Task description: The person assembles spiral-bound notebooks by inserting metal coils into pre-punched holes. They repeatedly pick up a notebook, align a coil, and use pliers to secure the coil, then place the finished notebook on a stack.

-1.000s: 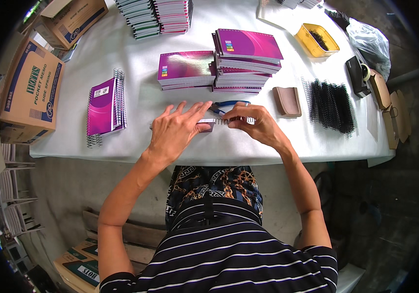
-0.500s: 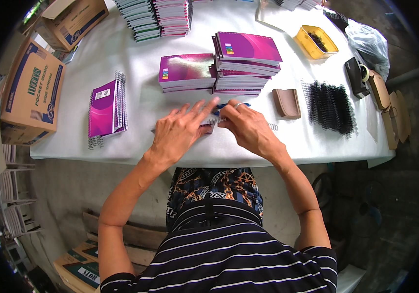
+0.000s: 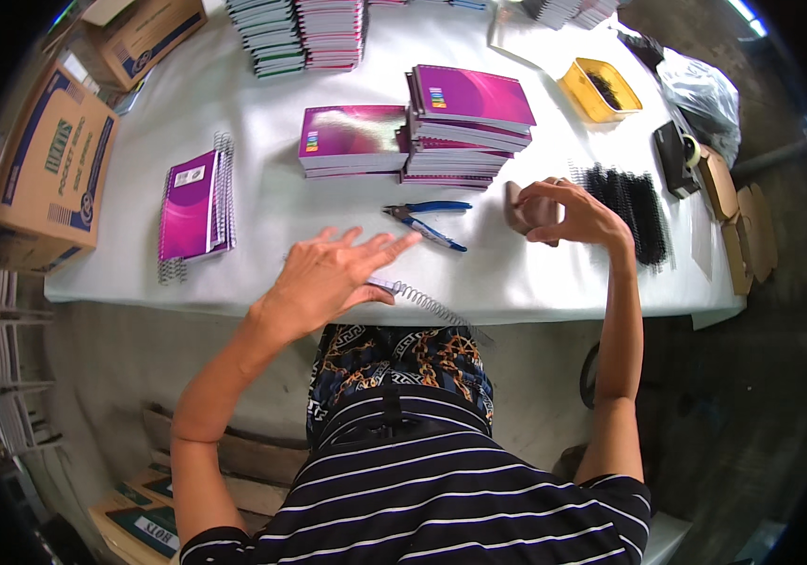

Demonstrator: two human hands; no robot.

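Note:
My left hand [image 3: 321, 281] is over a small notebook [image 3: 383, 283], fingers spread and slightly blurred, the thumb along its edge. Most of that notebook is hidden beneath the palm. A clear spiral coil [image 3: 431, 306] trails from it to the right, past the table's near edge. My right hand [image 3: 580, 218] is curled around a brown curved block [image 3: 519, 215], thumb on the near side and fingers over the top. Between the hands lie blue-handled cutting pliers [image 3: 430, 222], untouched, with their handles spread apart.
Purple notebooks are stacked [image 3: 469, 132] beyond the pliers. Coil-bound notebooks [image 3: 194, 207] lie at left, beside a cardboard box [image 3: 57, 174]. Black coils [image 3: 627, 217], a yellow tub [image 3: 601, 89] and a tape dispenser [image 3: 676, 160] are at right. Taller notebook stacks [image 3: 300, 38] stand at the back.
My right hand has left the pliers and moved right onto the brown block. The pliers now lie uncovered. My left hand has shifted nearer to me, and the trailing coil shows more.

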